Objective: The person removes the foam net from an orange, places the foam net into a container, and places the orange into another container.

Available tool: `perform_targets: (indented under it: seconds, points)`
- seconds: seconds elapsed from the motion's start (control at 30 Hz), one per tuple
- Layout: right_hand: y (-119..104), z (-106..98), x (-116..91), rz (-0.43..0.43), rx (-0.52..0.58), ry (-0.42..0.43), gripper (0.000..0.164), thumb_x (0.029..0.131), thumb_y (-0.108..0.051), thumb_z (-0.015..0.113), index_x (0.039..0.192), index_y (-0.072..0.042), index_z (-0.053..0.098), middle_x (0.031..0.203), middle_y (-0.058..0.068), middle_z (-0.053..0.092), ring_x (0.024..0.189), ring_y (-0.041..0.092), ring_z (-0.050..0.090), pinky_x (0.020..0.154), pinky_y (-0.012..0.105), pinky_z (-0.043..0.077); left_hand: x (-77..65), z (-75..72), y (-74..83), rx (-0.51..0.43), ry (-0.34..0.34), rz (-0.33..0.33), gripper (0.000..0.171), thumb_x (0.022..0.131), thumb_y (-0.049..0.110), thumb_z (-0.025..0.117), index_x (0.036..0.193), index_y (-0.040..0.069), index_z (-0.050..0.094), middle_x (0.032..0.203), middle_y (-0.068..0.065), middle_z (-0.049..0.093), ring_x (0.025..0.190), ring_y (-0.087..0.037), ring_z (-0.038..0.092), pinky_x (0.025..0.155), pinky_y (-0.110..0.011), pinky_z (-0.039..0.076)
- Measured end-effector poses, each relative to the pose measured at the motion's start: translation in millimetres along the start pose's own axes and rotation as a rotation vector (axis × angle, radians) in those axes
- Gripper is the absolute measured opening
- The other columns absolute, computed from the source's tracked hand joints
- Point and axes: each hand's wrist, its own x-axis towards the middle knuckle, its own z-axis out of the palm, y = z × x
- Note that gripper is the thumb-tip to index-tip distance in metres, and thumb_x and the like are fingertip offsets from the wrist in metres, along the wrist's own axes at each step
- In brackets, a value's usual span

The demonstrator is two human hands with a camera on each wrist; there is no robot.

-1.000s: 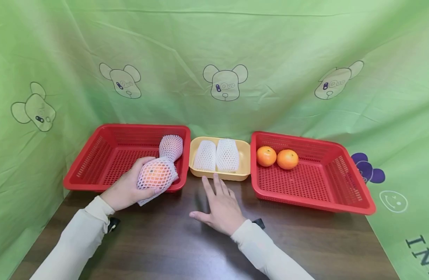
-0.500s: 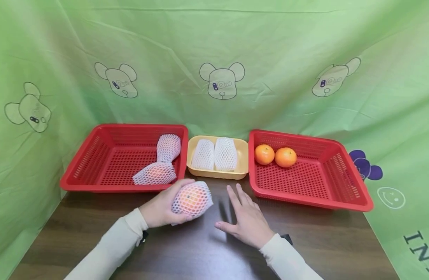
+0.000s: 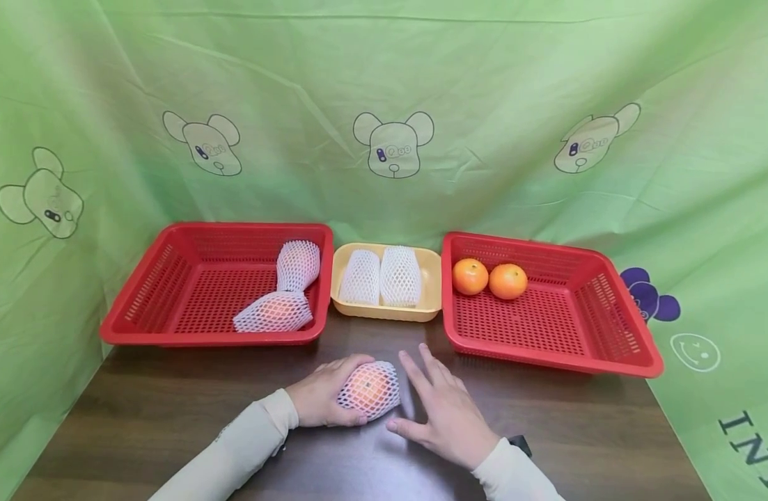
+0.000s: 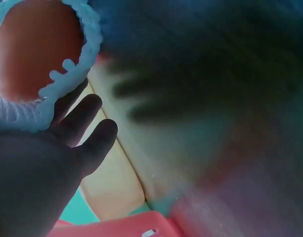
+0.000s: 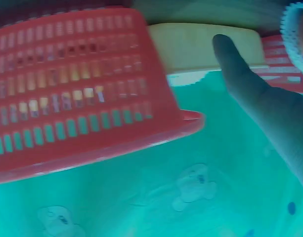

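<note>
My left hand (image 3: 324, 395) grips an orange in a white foam net sleeve (image 3: 372, 391), low over the front middle of the table. In the left wrist view the fruit's bare end (image 4: 37, 47) shows through the sleeve's opening. Just right of it, my right hand (image 3: 448, 410) is spread with thumb and fingers apart, holding nothing. Two more netted fruits, one at the back (image 3: 298, 264) and one in front (image 3: 277, 310), lie in the left red basket (image 3: 214, 339). Two bare oranges, one on the left (image 3: 470, 277) and one on the right (image 3: 507, 281), sit in the right red basket (image 3: 549, 362).
Between the baskets stands a shallow yellow tray (image 3: 384, 312) with two white foam nets, a left one (image 3: 361, 277) and a right one (image 3: 400, 276). A dark wooden table (image 3: 358, 473) carries everything. Behind and beside it hangs a green printed cloth (image 3: 296, 188).
My left hand has carried the netted orange out from over the left basket, rightward and toward me. My right hand has shifted right and nearer, still spread.
</note>
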Motion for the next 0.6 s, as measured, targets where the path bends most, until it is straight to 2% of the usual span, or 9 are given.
perform_targets:
  seconds: [0.13, 0.23, 0.43, 0.5, 0.6]
  points:
    - [-13.5, 11.7, -2.8, -0.116, -0.022, -0.007, 0.093, 0.084, -0.068, 0.067, 0.159, -0.023, 0.035, 0.156, 0.030, 0.030, 0.133, 0.048, 0.045, 0.099, 0.065, 0.041, -1.8, 1.8, 0.2, -0.011, 0.005, -0.007, 0.087, 0.081, 0.049, 0.080, 0.150, 0.017, 0.038, 0.141, -0.004, 0.052, 0.124, -0.021, 0.052, 0.104, -0.050, 0.041]
    - [-23.1, 21.2, -3.5, -0.156, -0.048, -0.017, 0.089, 0.086, -0.068, 0.065, 0.159, -0.027, 0.035, 0.155, 0.030, 0.032, 0.130, 0.047, 0.047, 0.096, 0.064, 0.044, -3.0, 2.1, 1.1, -0.014, 0.004, -0.001, 0.088, 0.083, 0.049, 0.079, 0.152, 0.016, 0.036, 0.143, -0.006, 0.050, 0.124, -0.024, 0.052, 0.103, -0.050, 0.042]
    - [-31.5, 30.9, -3.7, -0.125, -0.061, 0.009, 0.087, 0.084, -0.061, 0.072, 0.157, -0.028, 0.037, 0.153, 0.032, 0.034, 0.130, 0.047, 0.047, 0.094, 0.063, 0.044, -9.3, 2.2, 0.9, -0.023, 0.015, -0.034, 0.094, 0.083, 0.052, 0.079, 0.156, 0.016, 0.032, 0.146, -0.009, 0.047, 0.126, -0.023, 0.051, 0.105, -0.049, 0.042]
    - [-32.2, 31.5, -3.1, -0.117, -0.056, 0.021, 0.086, 0.085, -0.059, 0.073, 0.157, -0.029, 0.037, 0.152, 0.033, 0.034, 0.129, 0.048, 0.048, 0.094, 0.064, 0.044, -14.1, 1.2, -0.3, -0.028, 0.047, -0.053, 0.092, 0.083, 0.051, 0.080, 0.154, 0.014, 0.035, 0.144, -0.010, 0.048, 0.125, -0.022, 0.052, 0.104, -0.049, 0.043]
    - [-32.8, 31.1, -1.5, -0.113, -0.036, 0.032, 0.083, 0.086, -0.056, 0.073, 0.157, -0.030, 0.038, 0.150, 0.034, 0.036, 0.126, 0.049, 0.050, 0.093, 0.064, 0.045, -22.9, -0.5, -2.4, -0.034, 0.113, -0.092, 0.081, 0.083, 0.048, 0.081, 0.145, 0.012, 0.044, 0.136, -0.007, 0.054, 0.118, -0.020, 0.055, 0.101, -0.048, 0.045]
